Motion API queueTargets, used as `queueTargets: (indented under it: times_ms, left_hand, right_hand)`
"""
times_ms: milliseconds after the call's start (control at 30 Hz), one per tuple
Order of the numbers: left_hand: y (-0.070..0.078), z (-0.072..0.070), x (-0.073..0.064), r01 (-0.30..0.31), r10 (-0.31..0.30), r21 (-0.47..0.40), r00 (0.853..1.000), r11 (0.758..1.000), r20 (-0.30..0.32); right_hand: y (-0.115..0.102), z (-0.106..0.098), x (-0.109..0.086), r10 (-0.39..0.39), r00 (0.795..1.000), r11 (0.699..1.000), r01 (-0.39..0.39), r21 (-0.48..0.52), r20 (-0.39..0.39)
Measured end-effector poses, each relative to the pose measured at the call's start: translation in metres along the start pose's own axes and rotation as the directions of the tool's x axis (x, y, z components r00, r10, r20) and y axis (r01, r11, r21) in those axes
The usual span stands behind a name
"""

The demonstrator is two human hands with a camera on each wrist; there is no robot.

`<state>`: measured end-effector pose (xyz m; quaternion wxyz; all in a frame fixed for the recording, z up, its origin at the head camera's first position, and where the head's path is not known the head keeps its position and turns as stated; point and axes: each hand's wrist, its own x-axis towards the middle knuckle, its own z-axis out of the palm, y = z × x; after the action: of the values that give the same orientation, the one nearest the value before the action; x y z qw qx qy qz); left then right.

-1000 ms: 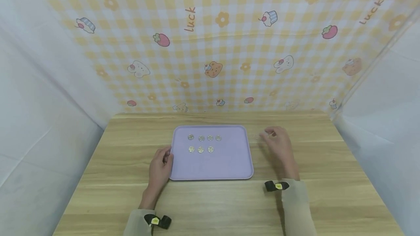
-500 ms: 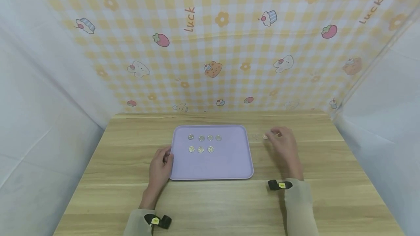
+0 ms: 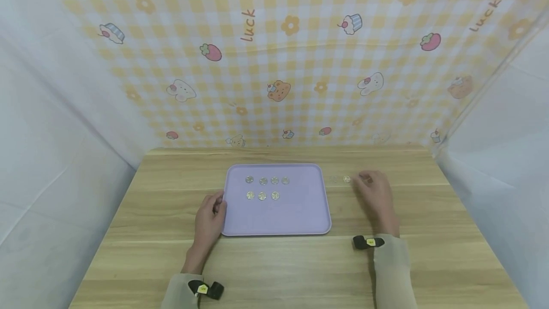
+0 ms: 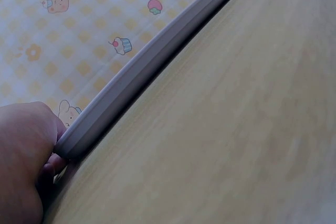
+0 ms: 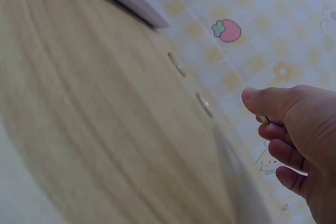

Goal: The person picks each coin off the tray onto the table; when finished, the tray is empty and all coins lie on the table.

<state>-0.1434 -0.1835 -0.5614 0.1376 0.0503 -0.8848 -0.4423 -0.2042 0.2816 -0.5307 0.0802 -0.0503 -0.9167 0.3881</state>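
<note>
The lilac tray (image 3: 300, 213) lies on the wooden table, carrying several shiny coins in two rows, among them a coin (image 3: 262, 196) in the nearer row. My left hand (image 3: 209, 218) grips the tray's left edge; in the left wrist view the hand (image 4: 26, 156) wraps its near corner. To the right of the tray, a faint coin (image 3: 334, 179) and a brighter coin (image 3: 346, 179) lie on the wood. Just beyond them is my right hand (image 3: 376, 194). The right wrist view shows a small gold coin (image 5: 262, 119) pinched between thumb and forefinger, mostly hidden, above the table.
A yellow checked cloth (image 3: 274, 61) rises behind the table's back edge. White sheets (image 3: 55, 156) hang at both sides. Bare wood grain (image 3: 283, 271) shows in front of the tray.
My right hand has moved to the right, away from the tray. The brighter coin beside the tray has come into sight, where the fingers were before. The left hand and tray have stayed still.
</note>
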Motion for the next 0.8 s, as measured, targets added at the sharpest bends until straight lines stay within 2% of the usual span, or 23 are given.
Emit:
queueTargets:
  times_ms: [300, 600, 800]
  left_hand:
    - [0.0, 0.0, 0.0, 0.005, -0.005, 0.002, 1.0, 1.0, 0.0]
    - [0.0, 0.001, 0.001, 0.001, -0.001, -0.001, 1.0, 1.0, -0.002]
    - [0.0, 0.001, 0.001, -0.001, 0.001, -0.001, 1.0, 1.0, -0.004]
  right_hand:
    - [0.013, 0.002, 0.0, -0.018, 1.0, 0.999, 0.018, -0.031, 0.007]
    - [0.015, 0.002, 0.0, -0.042, 0.999, 0.998, 0.044, -0.052, 0.026]
    - [0.015, 0.004, 0.002, -0.017, 0.999, 0.996, 0.021, -0.086, 0.043]
